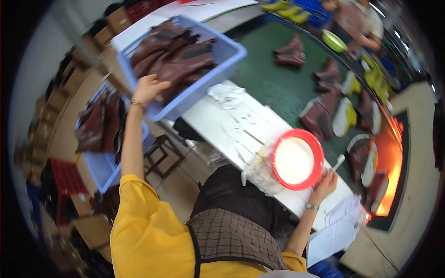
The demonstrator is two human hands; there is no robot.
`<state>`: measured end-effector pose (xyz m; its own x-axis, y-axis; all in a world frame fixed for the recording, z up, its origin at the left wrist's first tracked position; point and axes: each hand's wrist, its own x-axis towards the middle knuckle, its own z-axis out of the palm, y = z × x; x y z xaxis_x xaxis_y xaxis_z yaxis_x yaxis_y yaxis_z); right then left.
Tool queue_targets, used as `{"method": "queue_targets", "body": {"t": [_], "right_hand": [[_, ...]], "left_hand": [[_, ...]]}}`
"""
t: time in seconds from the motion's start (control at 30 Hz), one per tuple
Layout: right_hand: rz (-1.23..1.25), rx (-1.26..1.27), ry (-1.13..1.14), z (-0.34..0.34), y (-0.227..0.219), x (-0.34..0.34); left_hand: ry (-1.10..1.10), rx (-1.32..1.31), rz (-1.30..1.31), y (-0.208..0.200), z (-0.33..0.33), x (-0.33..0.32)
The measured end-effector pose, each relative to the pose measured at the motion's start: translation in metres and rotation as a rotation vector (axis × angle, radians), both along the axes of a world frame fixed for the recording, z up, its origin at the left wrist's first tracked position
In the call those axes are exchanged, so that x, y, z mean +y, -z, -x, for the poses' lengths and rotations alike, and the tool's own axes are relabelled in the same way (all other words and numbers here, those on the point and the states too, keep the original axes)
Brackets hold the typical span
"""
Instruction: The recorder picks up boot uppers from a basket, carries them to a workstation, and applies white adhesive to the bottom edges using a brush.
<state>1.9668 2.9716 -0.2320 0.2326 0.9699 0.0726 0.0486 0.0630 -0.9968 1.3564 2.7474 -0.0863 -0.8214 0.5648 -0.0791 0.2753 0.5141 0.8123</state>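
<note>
My left hand [150,89] reaches over the near rim of a blue plastic basket [194,95]. Its thumb and fingers look spread, beside brown leather boot uppers [178,62] heaped inside; any contact is unclear. At the right, my right hand [326,186] is closed around the handle of a brush [340,161] with a pale head. That hand is close to the edge of a red bowl [280,172] of whitish liquid [294,160], which stands on a white worktable [218,118].
Brown boots [320,116] and yellow-and-white soles [344,118] lie on a green conveyor [264,60], leading to a glowing orange heater opening [393,171]. A second blue basket [99,171] of uppers stands left. A co-worker [357,25] is across the belt. Papers [333,231] lie near my right forearm.
</note>
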Motion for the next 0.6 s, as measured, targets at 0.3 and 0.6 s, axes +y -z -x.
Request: {"method": "queue_targets", "body": {"t": [0.3,0.6], "right_hand": [[-0.112,-0.045,0.032,-0.047,-0.040,-0.032],[0.035,-0.003,-0.002,-0.030,-0.025,-0.035]], "left_hand": [[0.265,0.618,-0.326,-0.128,-0.096,-0.001],[-0.109,1.127,-0.289,-0.099,-0.059,0.026]]}}
